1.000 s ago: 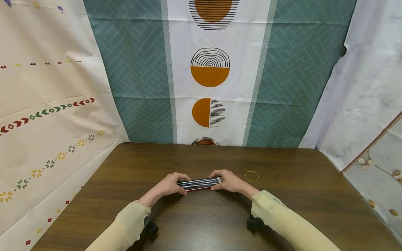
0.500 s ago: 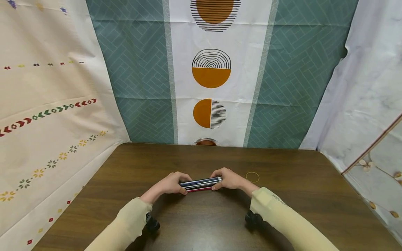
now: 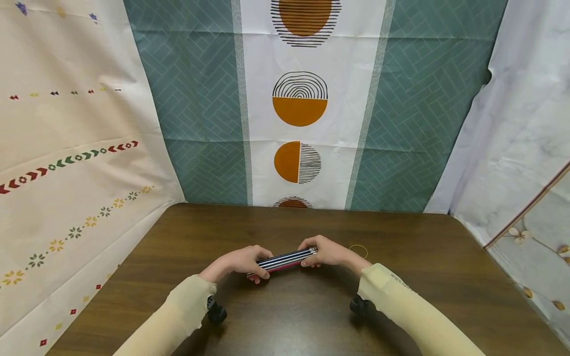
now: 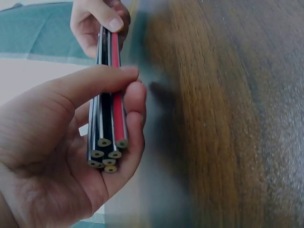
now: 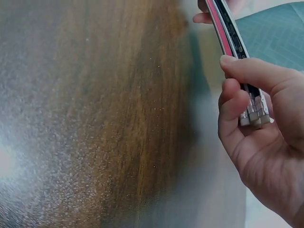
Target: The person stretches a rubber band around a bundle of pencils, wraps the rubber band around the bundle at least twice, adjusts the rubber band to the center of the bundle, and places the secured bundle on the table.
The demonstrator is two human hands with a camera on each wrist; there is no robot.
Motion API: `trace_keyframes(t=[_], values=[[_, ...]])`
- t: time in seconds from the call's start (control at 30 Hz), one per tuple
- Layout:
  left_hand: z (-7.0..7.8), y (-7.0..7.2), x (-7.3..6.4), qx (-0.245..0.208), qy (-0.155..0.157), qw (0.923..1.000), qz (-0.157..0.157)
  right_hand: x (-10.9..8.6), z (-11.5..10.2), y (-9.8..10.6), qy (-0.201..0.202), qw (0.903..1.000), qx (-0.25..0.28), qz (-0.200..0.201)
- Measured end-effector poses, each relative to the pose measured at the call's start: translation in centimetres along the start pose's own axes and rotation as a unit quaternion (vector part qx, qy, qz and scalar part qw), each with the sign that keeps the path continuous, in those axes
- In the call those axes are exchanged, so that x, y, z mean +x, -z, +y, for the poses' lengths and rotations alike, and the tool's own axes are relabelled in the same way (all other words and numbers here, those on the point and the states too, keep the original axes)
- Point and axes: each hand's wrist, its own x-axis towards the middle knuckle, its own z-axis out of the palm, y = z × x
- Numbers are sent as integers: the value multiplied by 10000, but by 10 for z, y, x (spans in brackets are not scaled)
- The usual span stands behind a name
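Both hands hold one bundle of pencils (image 3: 285,260), mostly dark with pale stripes and one red pencil (image 4: 117,118) along the side. My left hand (image 3: 246,261) curls around the unsharpened ends, which show as several flat tips in the left wrist view. At the other end, the fingers and thumb of my right hand (image 3: 327,252) wrap the bundle where the erasers (image 5: 255,118) and metal bands are. The pencils lie side by side, tilted with the right end higher in the head view. A thin yellow rubber band (image 3: 358,246) lies on the table, partly behind the right forearm.
The brown wooden table (image 3: 285,316) spreads beneath the hands. A patterned curtain (image 3: 205,123) stands along its back edge, with a cream cloth (image 3: 67,148) on the left and a marbled white cloth (image 3: 512,148) on the right.
The bundle has tilted: its right end has risen and its left end has dropped slightly. Fingers of the left hand now show beneath the bundle. The rubber band lies still.
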Motion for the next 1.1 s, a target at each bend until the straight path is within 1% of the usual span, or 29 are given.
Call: trace_keyframes(t=[0.1,0.23,0.47,0.57,0.73,0.83,1.0,1.1], values=[[1,0,-1,-54,48,10000,-5,-1,0,0,24,10000,27,11],[2,0,0,-139,92,9998,-53,-3,2,1,-62,9999,91,23],[0,-2,2,-229,27,9997,6,-5,4,1,-171,9991,367,121],[1,-3,2,-234,-52,9997,-53,-5,4,1,-158,9987,473,129],[2,-3,3,-80,-92,9998,-127,-6,3,-1,-120,9981,570,183],[1,-5,5,58,-32,9999,-93,-6,3,-4,-77,9973,658,325],[4,-8,8,292,53,9995,-100,-8,1,-8,-113,9948,855,549],[7,-10,10,273,38,9995,-155,-9,-1,-11,-132,9937,943,590]])
